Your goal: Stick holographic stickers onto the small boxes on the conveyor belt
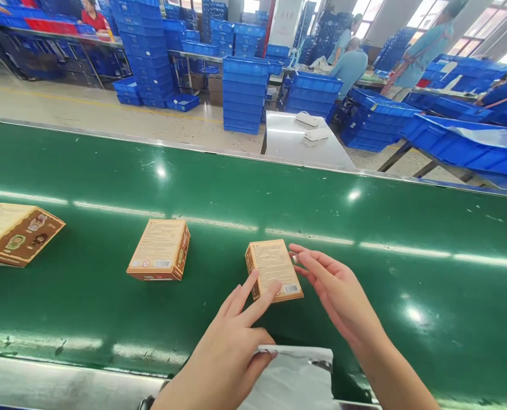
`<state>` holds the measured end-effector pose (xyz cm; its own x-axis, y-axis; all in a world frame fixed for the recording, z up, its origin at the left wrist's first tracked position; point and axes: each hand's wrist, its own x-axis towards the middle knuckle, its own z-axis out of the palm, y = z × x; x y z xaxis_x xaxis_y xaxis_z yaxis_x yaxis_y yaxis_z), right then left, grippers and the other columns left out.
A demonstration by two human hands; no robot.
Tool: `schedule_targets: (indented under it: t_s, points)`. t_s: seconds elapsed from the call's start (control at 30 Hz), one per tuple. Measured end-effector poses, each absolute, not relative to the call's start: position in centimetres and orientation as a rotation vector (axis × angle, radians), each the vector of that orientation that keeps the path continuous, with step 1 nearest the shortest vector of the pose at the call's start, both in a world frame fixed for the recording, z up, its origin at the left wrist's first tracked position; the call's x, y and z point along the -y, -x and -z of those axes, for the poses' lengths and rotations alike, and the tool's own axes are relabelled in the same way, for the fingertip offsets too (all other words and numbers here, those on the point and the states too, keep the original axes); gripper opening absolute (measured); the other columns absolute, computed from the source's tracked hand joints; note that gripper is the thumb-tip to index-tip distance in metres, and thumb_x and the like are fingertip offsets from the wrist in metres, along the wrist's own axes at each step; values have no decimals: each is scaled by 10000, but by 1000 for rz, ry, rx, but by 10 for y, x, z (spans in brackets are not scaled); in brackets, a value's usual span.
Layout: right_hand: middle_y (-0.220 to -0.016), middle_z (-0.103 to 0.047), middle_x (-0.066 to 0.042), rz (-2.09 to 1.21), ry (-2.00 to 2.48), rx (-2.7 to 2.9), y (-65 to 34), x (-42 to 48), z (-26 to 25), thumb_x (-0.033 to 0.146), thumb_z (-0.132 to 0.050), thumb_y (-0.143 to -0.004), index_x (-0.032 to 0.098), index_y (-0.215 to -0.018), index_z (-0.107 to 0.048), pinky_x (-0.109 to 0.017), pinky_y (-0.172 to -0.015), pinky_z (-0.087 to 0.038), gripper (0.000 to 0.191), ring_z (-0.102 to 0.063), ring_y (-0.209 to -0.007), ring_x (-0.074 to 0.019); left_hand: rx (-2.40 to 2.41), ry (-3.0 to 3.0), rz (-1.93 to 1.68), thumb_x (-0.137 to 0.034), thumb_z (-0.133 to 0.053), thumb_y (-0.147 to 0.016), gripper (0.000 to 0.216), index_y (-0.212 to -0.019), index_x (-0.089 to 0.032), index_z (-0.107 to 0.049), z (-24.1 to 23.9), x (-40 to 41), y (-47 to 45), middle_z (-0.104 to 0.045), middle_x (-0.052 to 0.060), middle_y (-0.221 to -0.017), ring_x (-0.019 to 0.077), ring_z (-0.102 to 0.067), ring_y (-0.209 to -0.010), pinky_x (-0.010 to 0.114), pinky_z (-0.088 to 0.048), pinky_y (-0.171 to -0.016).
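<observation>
Box (274, 263) is carried by the green surface (219, 188), right of two other boxes (159, 245), and is touched by two spread fingers of the palm-down left hand (236, 336), whose thumb-side grip is closed on a white sheet (291, 378). At the right side, a small piece (295, 258) seems pinched by the inward-turned right hand (338, 290). Sticking appears in hand; careful alignment would be called for.
</observation>
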<state>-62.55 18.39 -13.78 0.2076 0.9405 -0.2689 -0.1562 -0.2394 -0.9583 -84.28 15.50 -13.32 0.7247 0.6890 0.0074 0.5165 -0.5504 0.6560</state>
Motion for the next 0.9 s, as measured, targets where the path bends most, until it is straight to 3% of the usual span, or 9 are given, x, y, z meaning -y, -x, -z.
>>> schedule_targets:
  t_s: [0.17,0.37,0.57,0.77,0.9]
  points:
    - [-1164,-757,-82,-1255,1449,825,624,-191,137,555,-831,-745,223,-997,-798,-435,-980,-502,418,-632,-1160,-333,-862,-2306,-285,-95,-621,-925,213,-817,-224,-751,129,-163,833,-274,-52,-1686,356,-118,-1578,589,-350,-1222]
    - [-1218,-729,-67,-1172,1485,896,611,-190,139,549,-832,-736,215,-748,-741,-347,-837,-532,346,-644,-1081,-299,-872,-2320,-255,-117,-624,-943,202,-817,-213,-750,126,-161,816,-274,-31,-1686,355,-122,-1577,608,-340,-1218]
    - [-1229,-703,-82,-1019,1575,1016,600,-185,140,569,-757,-807,215,-800,-703,-341,-674,-533,357,-677,-890,-256,-828,-2349,-236,-126,-625,-946,192,-836,-202,-762,125,-163,802,-272,-21,-1685,359,-116,-1578,613,-322,-1226]
    - [-962,-742,-85,-738,1686,1126,592,-182,144,527,-737,-838,235,-933,-600,-407,-807,-537,336,-689,-900,-279,-798,-2340,-254,-118,-621,-946,213,-798,-196,-752,128,-163,785,-198,-55,-1700,365,-142,-1574,594,-340,-1219]
    - [-877,-761,-68,-658,1730,1144,576,-186,143,515,-696,-864,244,-1069,-512,-386,-697,-554,386,-720,-798,-277,-761,-2261,-310,-103,-615,-948,196,-860,-214,-752,131,-162,781,-276,-31,-1683,340,-143,-1578,572,-305,-1237]
